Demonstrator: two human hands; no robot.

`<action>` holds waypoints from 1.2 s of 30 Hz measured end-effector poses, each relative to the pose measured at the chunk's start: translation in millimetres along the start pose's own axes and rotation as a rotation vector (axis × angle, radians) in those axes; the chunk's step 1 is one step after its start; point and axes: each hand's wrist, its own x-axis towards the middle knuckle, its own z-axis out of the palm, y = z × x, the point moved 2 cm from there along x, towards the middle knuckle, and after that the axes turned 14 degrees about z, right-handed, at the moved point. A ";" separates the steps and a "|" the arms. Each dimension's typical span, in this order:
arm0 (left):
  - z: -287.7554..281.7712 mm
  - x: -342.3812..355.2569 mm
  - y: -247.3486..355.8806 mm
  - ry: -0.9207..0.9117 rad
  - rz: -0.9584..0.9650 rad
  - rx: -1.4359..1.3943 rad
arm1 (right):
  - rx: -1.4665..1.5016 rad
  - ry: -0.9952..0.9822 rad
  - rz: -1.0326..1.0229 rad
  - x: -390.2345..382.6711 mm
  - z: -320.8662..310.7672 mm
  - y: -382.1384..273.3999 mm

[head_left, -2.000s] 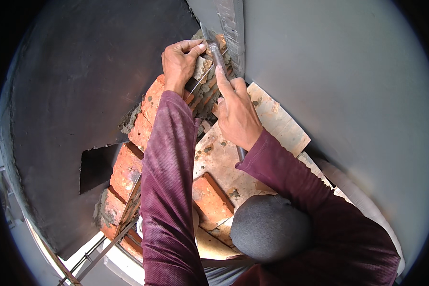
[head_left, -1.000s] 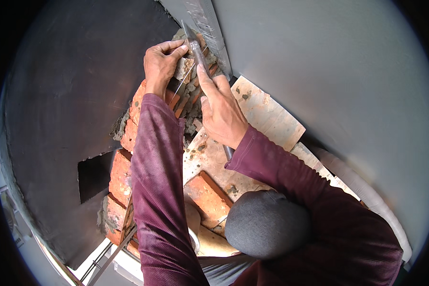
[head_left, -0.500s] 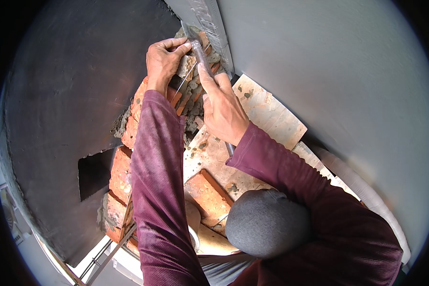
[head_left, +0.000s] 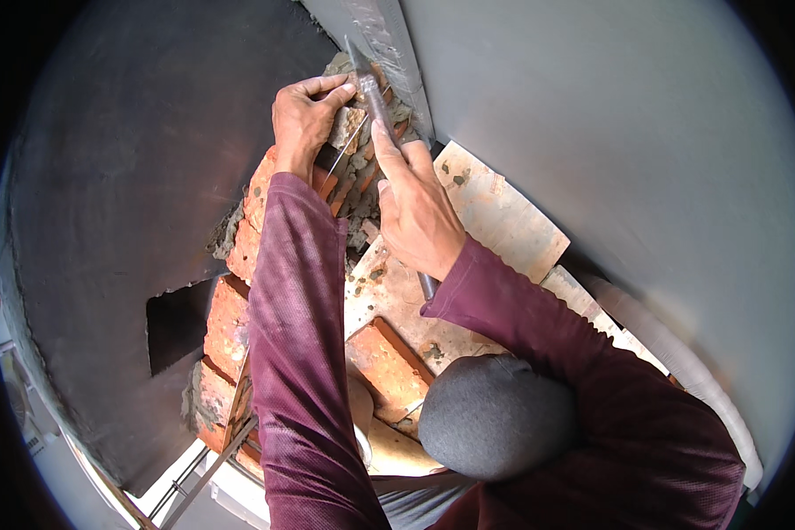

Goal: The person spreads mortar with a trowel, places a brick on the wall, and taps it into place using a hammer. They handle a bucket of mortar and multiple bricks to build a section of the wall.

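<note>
Head view: looking over the worker's arms into a corner; dark panel (head_left: 150, 159) at left, grey wall (head_left: 609, 159) at right, rough orange brickwork (head_left: 227, 327) between.
Right hand (head_left: 422, 208): wrapped round the shaft of a hammer-like tool (head_left: 376, 104), forefinger laid along it; butt shows beneath the palm, beside the maroon cuff (head_left: 450, 281).
Tool axis: slants from the cuff up and leftward to a tapering tip; metal end lies beyond the right grip, at the top of the brickwork.
Left hand (head_left: 305, 119): thumb and forefinger brought together; cannot tell whether something thin is pinched there.
Key relation: metal end sits just right of the left fingertips, so the left hand is nearer to it, the right further back on the shaft. Contact: cannot tell.
Stone chunk (head_left: 348, 129): below the left fingertips, left of the shaft.
Pale line (head_left: 348, 146): thin, runs down-left from near the shaft; string or wire, unclear.
Board (head_left: 503, 208): right of the right hand, spotted with grey splats.
Loose brick (head_left: 389, 362): between the two sleeves, below the right hand.
</note>
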 end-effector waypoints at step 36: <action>-1.2 4.3 -2.8 -0.059 -0.040 0.026 | -0.049 -0.034 -0.001 -0.9 3.4 5.0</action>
